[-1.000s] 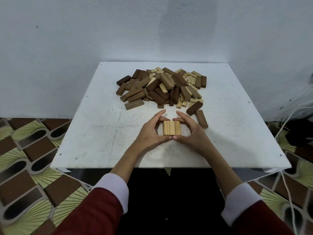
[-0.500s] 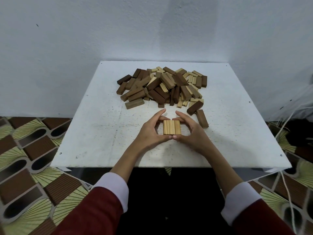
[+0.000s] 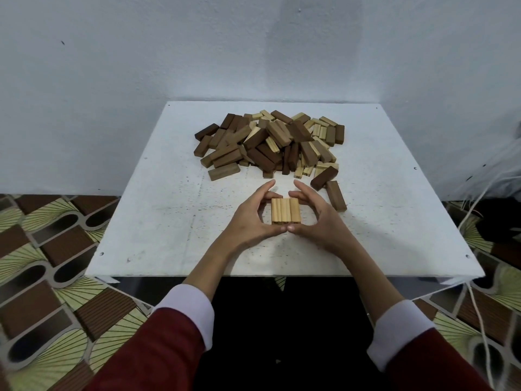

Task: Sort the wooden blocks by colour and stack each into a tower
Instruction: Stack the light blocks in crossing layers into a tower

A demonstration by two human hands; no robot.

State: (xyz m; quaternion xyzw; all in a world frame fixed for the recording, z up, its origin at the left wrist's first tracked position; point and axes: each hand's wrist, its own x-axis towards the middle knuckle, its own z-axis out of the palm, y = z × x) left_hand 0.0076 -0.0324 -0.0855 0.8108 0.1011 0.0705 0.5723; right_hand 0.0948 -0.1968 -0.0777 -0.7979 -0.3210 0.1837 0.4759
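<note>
A flat row of three light wooden blocks (image 3: 285, 210) lies side by side on the white table (image 3: 169, 221), near its front middle. My left hand (image 3: 248, 221) cups the row from the left, thumb at the near edge and fingers curled over the far edge. My right hand (image 3: 324, 221) mirrors it on the right side. The two thumbs meet in front of the blocks. Behind them lies a mixed pile of dark, mid-brown and light blocks (image 3: 267, 142).
Two loose dark blocks (image 3: 324, 178) (image 3: 336, 195) lie just right of my right hand. A mid-brown block (image 3: 224, 173) sits at the pile's front left. A white wall stands behind the table, patterned floor surrounds it, and white cords (image 3: 479, 198) hang at the right.
</note>
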